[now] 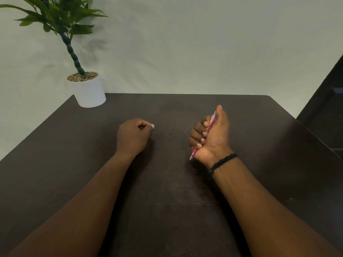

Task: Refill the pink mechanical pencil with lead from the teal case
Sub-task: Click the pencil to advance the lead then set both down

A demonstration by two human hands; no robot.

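Observation:
My right hand (210, 135) is closed in a fist around the pink mechanical pencil (194, 152). The pencil's metal tip sticks out below the fist, toward me, and its top end shows beside my thumb. My left hand (132, 137) hovers over the middle of the dark table (167, 201), thumb and forefinger pinched on a thin grey lead (149, 143) that hangs down from the fingertips. The teal case is not in view.
A white pot (89, 90) with a green plant stands at the table's far left corner. A pale wall runs behind the table. A dark panel (326, 101) rises past the right edge. A black cord bracelet sits on my right wrist.

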